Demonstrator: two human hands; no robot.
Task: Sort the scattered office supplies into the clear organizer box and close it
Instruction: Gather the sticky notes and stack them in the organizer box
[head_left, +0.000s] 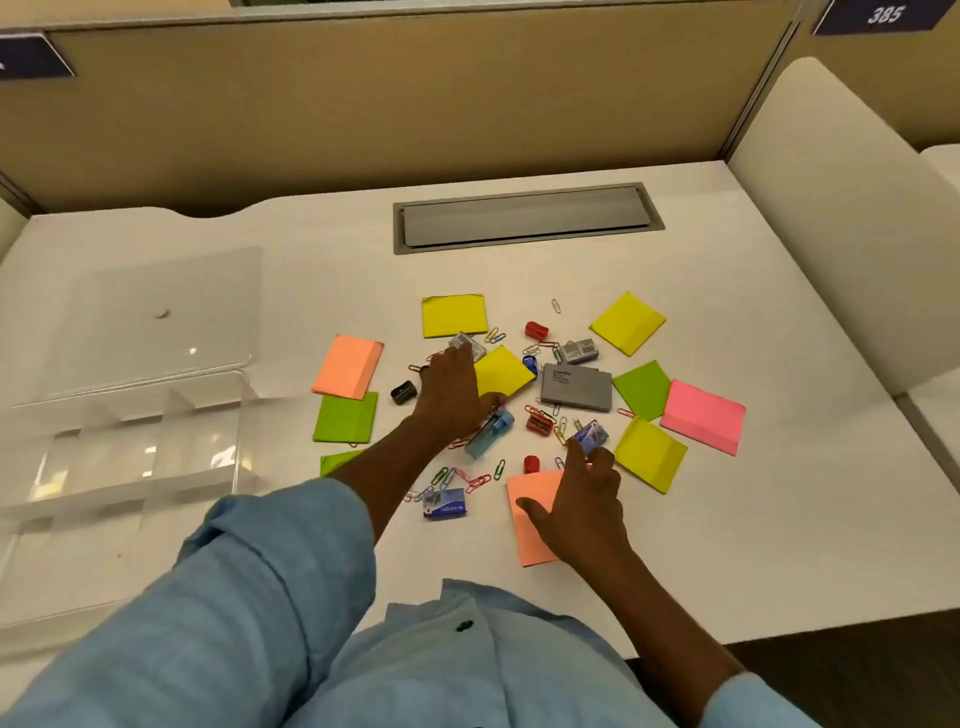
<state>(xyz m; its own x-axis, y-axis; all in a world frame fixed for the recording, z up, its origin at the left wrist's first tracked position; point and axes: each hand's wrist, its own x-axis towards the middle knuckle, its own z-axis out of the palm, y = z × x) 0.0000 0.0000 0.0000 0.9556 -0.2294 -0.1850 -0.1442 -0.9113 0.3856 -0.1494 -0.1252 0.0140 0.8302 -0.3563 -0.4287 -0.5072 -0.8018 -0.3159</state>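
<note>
Fingers (574, 457) spread, right hand (582, 501) lies over an orange note (530, 543) at lower centre, left hand (449, 389) lies flat, fingers straight, among clips (493, 335) at centre, and the open organizer (130, 415) sits at mid left.

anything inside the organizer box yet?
No supplies show in the box: only its clear dividers and glare. The lid lies open behind it. Glare washes out parts of the floor, so a small clip there could be missed.
</note>
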